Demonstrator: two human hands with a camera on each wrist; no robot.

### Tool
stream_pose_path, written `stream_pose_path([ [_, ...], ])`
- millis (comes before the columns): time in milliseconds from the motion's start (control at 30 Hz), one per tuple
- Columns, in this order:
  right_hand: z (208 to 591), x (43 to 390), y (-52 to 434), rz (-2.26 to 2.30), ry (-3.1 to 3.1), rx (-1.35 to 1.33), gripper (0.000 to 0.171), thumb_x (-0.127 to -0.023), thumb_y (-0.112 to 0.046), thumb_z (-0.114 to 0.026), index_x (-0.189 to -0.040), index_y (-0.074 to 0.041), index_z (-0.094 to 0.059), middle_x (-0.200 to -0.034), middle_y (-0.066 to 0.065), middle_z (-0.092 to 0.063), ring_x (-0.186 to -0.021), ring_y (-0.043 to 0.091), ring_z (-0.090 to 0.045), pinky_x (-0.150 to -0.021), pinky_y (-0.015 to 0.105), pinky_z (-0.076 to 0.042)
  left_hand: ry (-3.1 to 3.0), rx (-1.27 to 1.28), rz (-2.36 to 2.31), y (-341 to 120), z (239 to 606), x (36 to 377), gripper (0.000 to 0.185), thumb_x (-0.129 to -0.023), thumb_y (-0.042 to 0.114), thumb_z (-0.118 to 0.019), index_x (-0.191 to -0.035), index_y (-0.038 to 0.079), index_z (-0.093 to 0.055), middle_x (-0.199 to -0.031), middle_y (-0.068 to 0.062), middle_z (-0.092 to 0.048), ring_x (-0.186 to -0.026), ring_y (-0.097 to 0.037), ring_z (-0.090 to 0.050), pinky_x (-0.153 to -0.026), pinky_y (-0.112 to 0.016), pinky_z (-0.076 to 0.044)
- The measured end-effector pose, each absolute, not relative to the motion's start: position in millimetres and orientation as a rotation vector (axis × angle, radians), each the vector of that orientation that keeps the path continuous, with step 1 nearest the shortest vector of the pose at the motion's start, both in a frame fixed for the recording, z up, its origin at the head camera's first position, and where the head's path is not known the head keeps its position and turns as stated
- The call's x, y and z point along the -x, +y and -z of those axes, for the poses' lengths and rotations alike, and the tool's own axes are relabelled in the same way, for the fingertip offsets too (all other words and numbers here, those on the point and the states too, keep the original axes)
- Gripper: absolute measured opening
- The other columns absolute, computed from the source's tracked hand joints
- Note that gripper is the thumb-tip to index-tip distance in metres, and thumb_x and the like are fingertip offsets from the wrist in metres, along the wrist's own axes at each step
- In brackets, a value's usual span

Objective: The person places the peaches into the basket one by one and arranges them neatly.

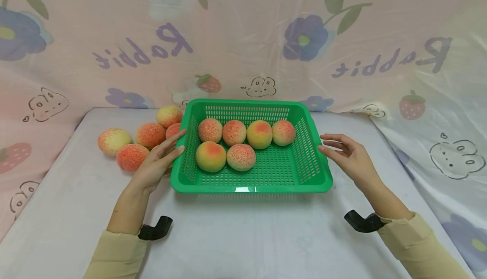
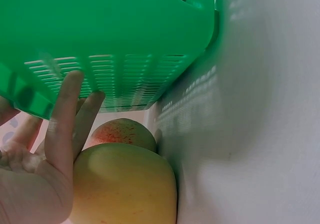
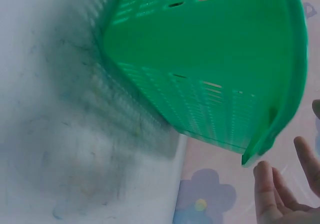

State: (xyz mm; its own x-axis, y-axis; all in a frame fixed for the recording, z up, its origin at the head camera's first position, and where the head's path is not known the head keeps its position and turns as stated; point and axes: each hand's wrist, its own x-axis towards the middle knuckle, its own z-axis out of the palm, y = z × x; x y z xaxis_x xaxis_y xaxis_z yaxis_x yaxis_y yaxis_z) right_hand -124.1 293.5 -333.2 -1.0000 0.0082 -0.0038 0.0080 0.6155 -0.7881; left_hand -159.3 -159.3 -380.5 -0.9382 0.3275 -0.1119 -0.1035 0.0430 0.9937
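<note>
Two hands flank a green basket of peaches on a white table.

The green basket (image 1: 312, 160) sits mid-table (image 1: 243, 236) with six peaches (image 1: 211, 156) inside. The left hand (image 1: 157, 162), fingers straight, touches its left rim, beside five loose peaches (image 1: 131, 157) at the far left. The right hand (image 1: 348, 154), fingers relaxed and apart, is at the right rim; contact cannot be told.

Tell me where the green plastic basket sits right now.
In the head view, the green plastic basket sits mid-table on the white tablecloth, between the left hand and the right hand, with loose peaches at its left.
</note>
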Motion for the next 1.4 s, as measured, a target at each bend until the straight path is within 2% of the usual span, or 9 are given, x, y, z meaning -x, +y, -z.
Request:
stream_pose_path([
  [300,340,126,296,-1.387,-2.819,0.024,0.05,-0.095,-0.038,-0.059,-0.135,-0.01,-0.051,-0.137,0.015,-0.052,-0.119,0.021,-0.052,-0.081,0.007,-0.044,2.019,-0.219,-1.965,-159,381,159,0.056,-0.101,0.029,-0.049,-0.153,0.022,-0.027,-0.141,-0.012,-0.039,-0.095,-0.009,-0.066,-0.077,-0.027,-0.056],
  [500,349,131,296,-1.437,-2.806,0.024,0.049,-0.094,-0.038,-0.06,-0.135,-0.012,-0.052,-0.139,0.009,-0.049,-0.12,0.014,-0.05,-0.083,0.009,-0.045,2.02,-0.217,-1.965,-159,380,159,0.056,-0.101,0.029,-0.049,-0.153,0.022,-0.027,-0.143,-0.014,-0.036,-0.096,-0.008,-0.065,-0.079,-0.026,-0.056],
  [700,355,135,295,-1.477,-2.788,0.042,0.051,-0.094,-0.039,-0.06,-0.136,-0.012,-0.051,-0.137,0.003,-0.048,-0.126,0.023,-0.046,-0.084,0.01,-0.044,2.011,-0.224,-1.972,-159,380,159,0.056,-0.101,0.028,-0.049,-0.153,0.021,-0.027,-0.142,-0.013,-0.038,-0.097,-0.009,-0.065,-0.079,-0.026,-0.056],
  [833,358,137,294,-1.516,-2.774,0.05,0.053,-0.094,-0.04,-0.06,-0.138,-0.013,-0.049,-0.14,0.007,-0.046,-0.128,0.027,-0.046,-0.084,0.01,-0.045,2.001,-0.216,-1.981,-159,380,159,0.056,-0.101,0.027,-0.049,-0.153,0.02,-0.027,-0.139,-0.012,-0.041,-0.095,-0.009,-0.066,-0.077,-0.026,-0.056],
  [967,362,140,294,-1.597,-2.772,0.066,0.059,-0.094,-0.041,-0.059,-0.146,-0.018,-0.042,-0.146,0.015,-0.04,-0.131,0.035,-0.045,-0.084,0.012,-0.046,2.027,-0.209,-1.964,-158,379,158,0.056,-0.101,0.029,-0.049,-0.153,0.02,-0.027,-0.144,-0.014,-0.036,-0.097,-0.008,-0.064,-0.079,-0.025,-0.055],
  [1033,364,142,294,-1.64,-2.779,0.072,0.061,-0.095,-0.043,-0.057,-0.149,-0.022,-0.037,-0.148,0.018,-0.037,-0.128,0.036,-0.048,-0.081,0.015,-0.049,2.045,-0.207,-1.949,-158,379,158,0.056,-0.101,0.03,-0.049,-0.153,0.021,-0.027,-0.147,-0.016,-0.032,-0.099,-0.007,-0.062,-0.08,-0.025,-0.054],
  [1200,368,144,297,-1.798,-2.773,0.058,0.062,-0.097,-0.044,-0.052,-0.152,-0.028,-0.028,-0.143,0.022,-0.043,-0.101,0.013,-0.063,-0.074,0.027,-0.056,2.069,-0.212,-1.938,-159,379,159,0.056,-0.101,0.03,-0.048,-0.153,0.021,-0.027,-0.15,-0.017,-0.027,-0.102,-0.006,-0.06,-0.082,-0.023,-0.053],
  [1267,369,144,298,-1.867,-2.756,0.05,0.061,-0.098,-0.043,-0.051,-0.152,-0.029,-0.027,-0.136,0.019,-0.05,-0.092,0.007,-0.065,-0.072,0.03,-0.057,2.063,-0.212,-1.944,-158,380,159,0.056,-0.102,0.029,-0.048,-0.153,0.021,-0.028,-0.149,-0.017,-0.028,-0.101,-0.006,-0.06,-0.081,-0.024,-0.054],
  [1400,371,145,299,-1.967,-2.733,0.057,0.062,-0.098,-0.042,-0.052,-0.152,-0.032,-0.024,-0.122,0.007,-0.057,-0.088,0.01,-0.068,-0.07,0.034,-0.058,2.048,-0.208,-1.956,-159,380,159,0.056,-0.101,0.029,-0.049,-0.153,0.021,-0.028,-0.144,-0.015,-0.034,-0.096,-0.007,-0.064,-0.079,-0.025,-0.055],
])
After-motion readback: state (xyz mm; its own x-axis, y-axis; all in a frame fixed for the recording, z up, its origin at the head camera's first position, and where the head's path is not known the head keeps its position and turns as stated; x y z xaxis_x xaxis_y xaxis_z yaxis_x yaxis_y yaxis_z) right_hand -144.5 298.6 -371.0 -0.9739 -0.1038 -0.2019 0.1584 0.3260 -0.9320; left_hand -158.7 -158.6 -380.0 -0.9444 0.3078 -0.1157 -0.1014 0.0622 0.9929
